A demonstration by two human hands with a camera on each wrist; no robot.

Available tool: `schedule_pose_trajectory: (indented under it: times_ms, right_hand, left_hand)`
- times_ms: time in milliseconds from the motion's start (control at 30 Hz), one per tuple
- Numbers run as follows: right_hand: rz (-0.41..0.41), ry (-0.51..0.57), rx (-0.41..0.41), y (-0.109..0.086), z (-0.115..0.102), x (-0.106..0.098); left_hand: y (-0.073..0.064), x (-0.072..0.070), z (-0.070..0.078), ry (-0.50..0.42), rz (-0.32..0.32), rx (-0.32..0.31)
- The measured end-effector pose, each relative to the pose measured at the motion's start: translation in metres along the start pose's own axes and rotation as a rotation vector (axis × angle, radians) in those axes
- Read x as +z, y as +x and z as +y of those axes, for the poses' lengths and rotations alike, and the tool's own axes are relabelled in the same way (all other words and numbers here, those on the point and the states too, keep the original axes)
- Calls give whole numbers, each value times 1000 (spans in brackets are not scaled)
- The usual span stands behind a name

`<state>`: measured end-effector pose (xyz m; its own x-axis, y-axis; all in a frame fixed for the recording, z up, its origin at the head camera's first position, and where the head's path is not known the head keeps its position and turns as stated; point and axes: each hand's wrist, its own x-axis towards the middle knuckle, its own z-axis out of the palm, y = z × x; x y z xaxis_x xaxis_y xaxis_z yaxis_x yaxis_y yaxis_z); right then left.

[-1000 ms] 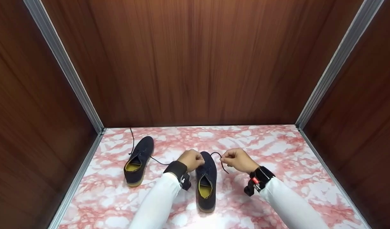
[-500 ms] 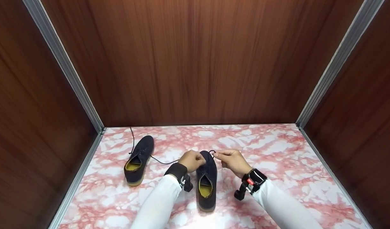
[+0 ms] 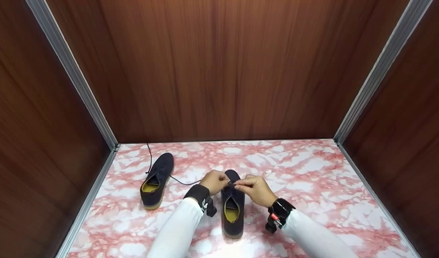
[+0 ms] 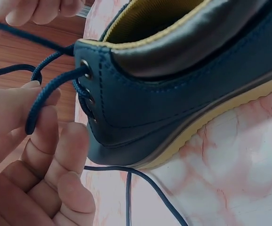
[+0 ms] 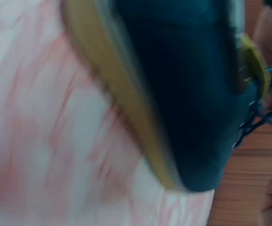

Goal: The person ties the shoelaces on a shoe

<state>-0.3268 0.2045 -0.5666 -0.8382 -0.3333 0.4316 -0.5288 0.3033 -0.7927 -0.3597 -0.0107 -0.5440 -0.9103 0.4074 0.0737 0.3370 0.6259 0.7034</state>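
Note:
A dark navy lace-up shoe (image 3: 233, 226) with a yellow lining stands on the floor between my hands, toe pointing away. My left hand (image 3: 214, 182) is over the shoe's left side. Its thumb and finger pinch a blue shoelace (image 4: 51, 92) close to the eyelets, as the left wrist view shows. From the right, my right hand (image 3: 257, 190) reaches over the laces with thumb and forefinger together, pinching the other lace end. Seen at the upper left of the left wrist view, that lace (image 4: 28, 35) runs taut under the right hand's fingers.
A matching shoe (image 3: 158, 179) stands to the left, its loose laces trailing, one toward the back wall (image 3: 219, 71) and one toward my left hand. Brown wood-look panels with grey metal corner strips (image 3: 380, 71) enclose the pink-and-white marbled surface (image 3: 298, 157).
My right hand has moved left from beside the shoe to over its laces, bringing the lace end along. My left hand has stayed almost in place.

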Motion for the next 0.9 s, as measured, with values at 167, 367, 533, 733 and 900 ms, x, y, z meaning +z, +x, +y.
schedule_pose_trajectory:
  times_ms: [167,367,533,733,900]
  right_hand:
    - [-44,-231,-152,-6,4,-1]
    - [-72,-507,-278,-9,9,-1]
    - [-71,-505,-256,-13,15,-3]
    - [-54,-480,-168,-16,23,-13]
    - [-45,-499,-60,-15,28,-21]
  left_hand:
    - [-3,0,-2,-17,-20,-3]
    - [-6,0,-5,-49,-42,-32]
    - [-6,0,-8,-31,-37,-30]
    - [-7,1,-12,-14,-35,-9]
    - [-10,0,-15,-51,-34,-19]
